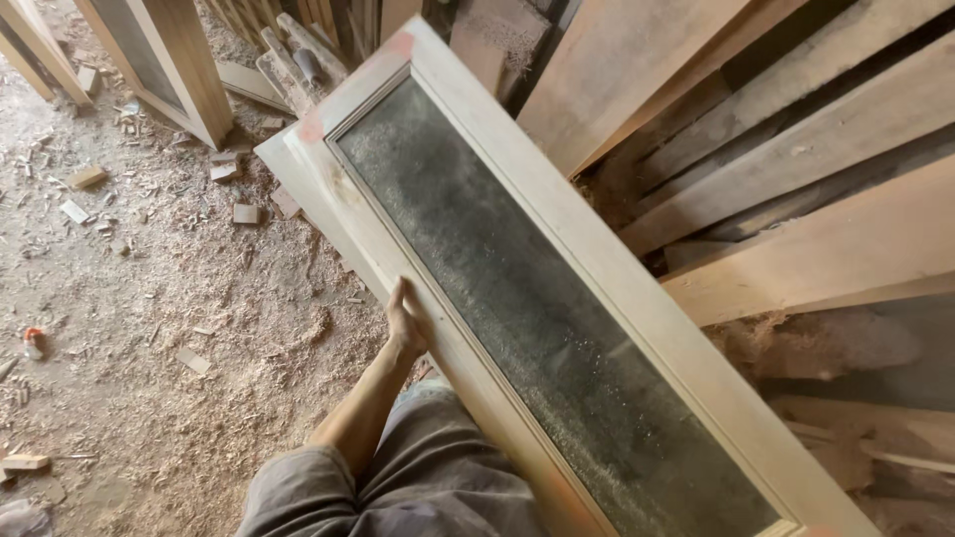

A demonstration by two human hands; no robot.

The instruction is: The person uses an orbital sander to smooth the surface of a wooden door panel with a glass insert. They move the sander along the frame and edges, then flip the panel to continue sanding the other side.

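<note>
**Wooden frame held over a sawdust floor**

Our left hand (406, 320) grips the left edge of a long frame (557, 288) slanting across our lap. Sawdust floor (149, 298) left; stacked planks (796, 149) right. Right hand unseen.

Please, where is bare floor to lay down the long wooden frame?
The widest free patch is the sawdust floor left of the left hand, which grips the frame, with only small wood scraps scattered there. The right side is crowded with stacked planks. The right hand is not visible.
</note>
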